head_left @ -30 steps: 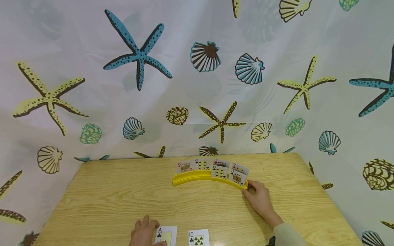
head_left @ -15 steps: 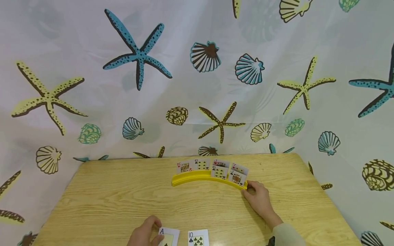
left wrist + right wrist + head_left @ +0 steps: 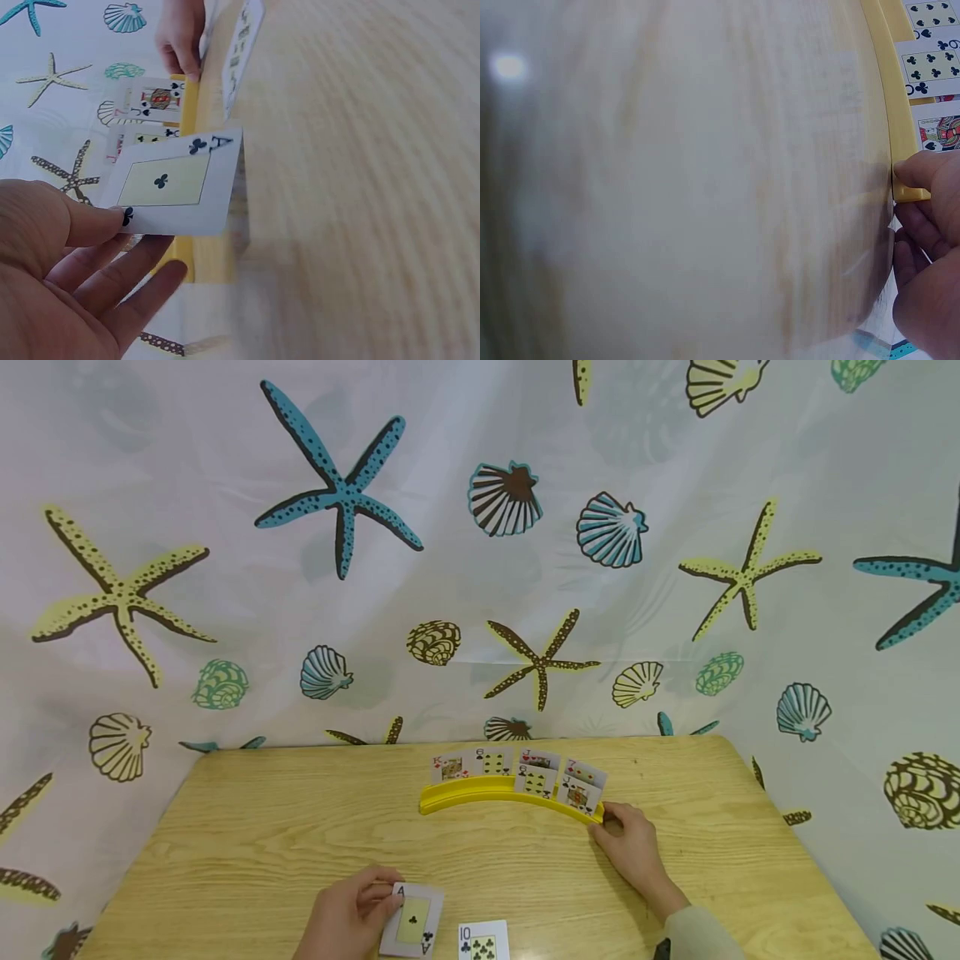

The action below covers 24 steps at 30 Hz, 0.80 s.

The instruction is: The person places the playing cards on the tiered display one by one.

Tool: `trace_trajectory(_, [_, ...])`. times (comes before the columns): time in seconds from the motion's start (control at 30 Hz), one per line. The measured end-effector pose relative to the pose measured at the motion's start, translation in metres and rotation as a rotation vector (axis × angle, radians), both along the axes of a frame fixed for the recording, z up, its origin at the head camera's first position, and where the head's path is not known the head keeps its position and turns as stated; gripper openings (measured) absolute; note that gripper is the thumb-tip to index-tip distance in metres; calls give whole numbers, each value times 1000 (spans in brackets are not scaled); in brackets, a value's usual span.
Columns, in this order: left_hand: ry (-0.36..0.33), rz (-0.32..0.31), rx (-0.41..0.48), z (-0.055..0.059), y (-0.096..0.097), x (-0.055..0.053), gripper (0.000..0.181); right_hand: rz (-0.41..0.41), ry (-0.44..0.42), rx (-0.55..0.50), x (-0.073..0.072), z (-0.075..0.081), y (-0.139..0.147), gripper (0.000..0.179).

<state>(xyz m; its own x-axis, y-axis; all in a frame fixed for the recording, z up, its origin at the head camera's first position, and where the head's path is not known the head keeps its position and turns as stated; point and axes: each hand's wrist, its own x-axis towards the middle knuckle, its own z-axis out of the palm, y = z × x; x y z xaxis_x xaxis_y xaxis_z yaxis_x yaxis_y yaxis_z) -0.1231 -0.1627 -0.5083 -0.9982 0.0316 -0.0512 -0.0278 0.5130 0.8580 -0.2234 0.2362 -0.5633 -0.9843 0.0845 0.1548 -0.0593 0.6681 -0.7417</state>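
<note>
My left hand (image 3: pixel 348 914) pinches an ace of clubs (image 3: pixel 412 920) by its left edge, thumb on the face and fingers behind. In the left wrist view the ace of clubs (image 3: pixel 169 180) is raised off the table, face showing. At the far side stands a curved yellow playing card holder (image 3: pixel 472 793). My right hand (image 3: pixel 633 852) grips its right end, and in the right wrist view the thumb presses the front of the card holder (image 3: pixel 901 142). Face up on the table, right of the ace, lies a ten of clubs (image 3: pixel 483 942), cut off by the frame's bottom.
Several cards stand in the holder: a red king (image 3: pixel 450 768) and a black six (image 3: pixel 493 762) at left, then a six of clubs (image 3: pixel 536 779) before a red jack, and a jack of spades (image 3: pixel 579 797) before a red seven. A patterned cloth (image 3: pixel 450 577) hangs behind the wooden table (image 3: pixel 300 827).
My left hand has picked the ace of clubs up from the table and moved it slightly forward and right. My right hand keeps its place on the card holder.
</note>
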Motion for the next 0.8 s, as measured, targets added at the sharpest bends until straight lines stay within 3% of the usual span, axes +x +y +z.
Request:
trace_trajectory(0.13, [18, 49, -10, 11, 6, -9, 19, -3, -1, 0, 0, 0, 0, 40])
trace_trajectory(0.3, [84, 36, 28, 19, 5, -19, 15, -5, 0, -4, 0, -2, 0, 40])
trace_trajectory(0.57, [205, -18, 77, 16, 9, -39, 12, -3, 20, -4, 1, 0, 0, 40])
trace_trajectory(0.8, [272, -34, 96, 13, 18, -53, 13, 0, 37, -1, 1, -1, 0, 38])
